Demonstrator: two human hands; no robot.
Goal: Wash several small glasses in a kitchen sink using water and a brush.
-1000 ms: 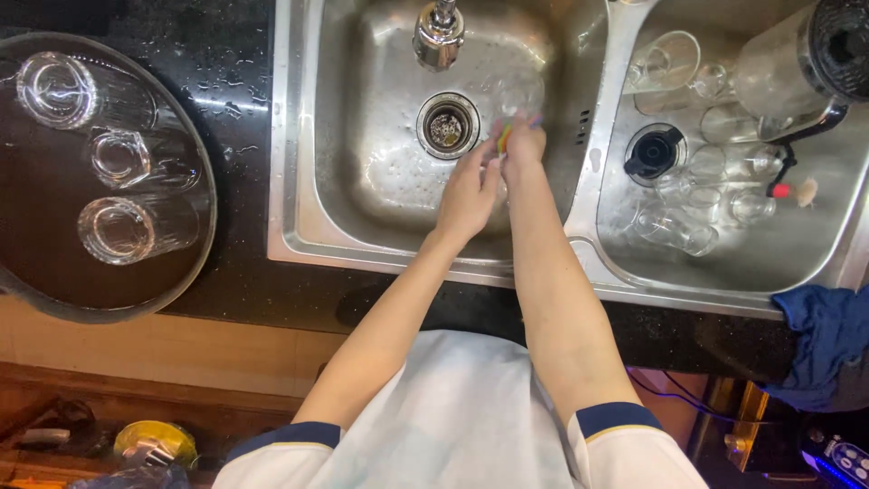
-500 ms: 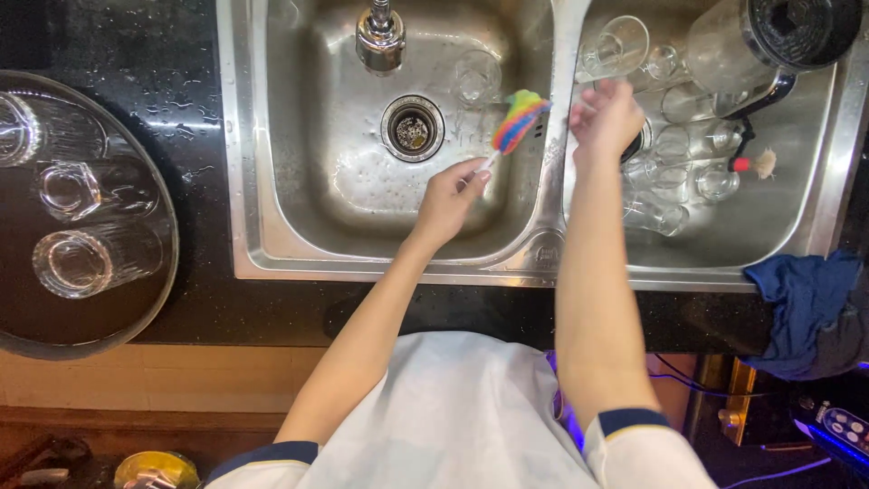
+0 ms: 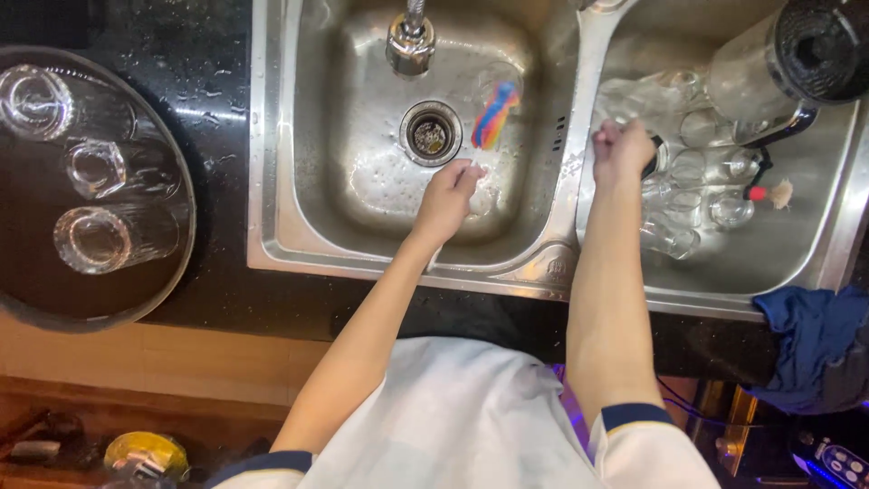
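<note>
My left hand is over the left sink basin, shut on the thin handle of a rainbow-coloured brush. The brush head points up toward a clear glass that stands near the drain. My right hand is inside the right basin with its fingers closed around a clear glass, which looks blurred. Several more clear glasses lie in that basin around the hand.
The faucet hangs over the left basin. A round dark tray with three upturned glasses sits on the wet black counter at the left. A blender jug lies at the top right, and a blue cloth hangs at the right edge.
My right hand left the brush, reached into the right basin and closed on a glass. My left hand kept the brush and swung its head toward the glass by the drain.
</note>
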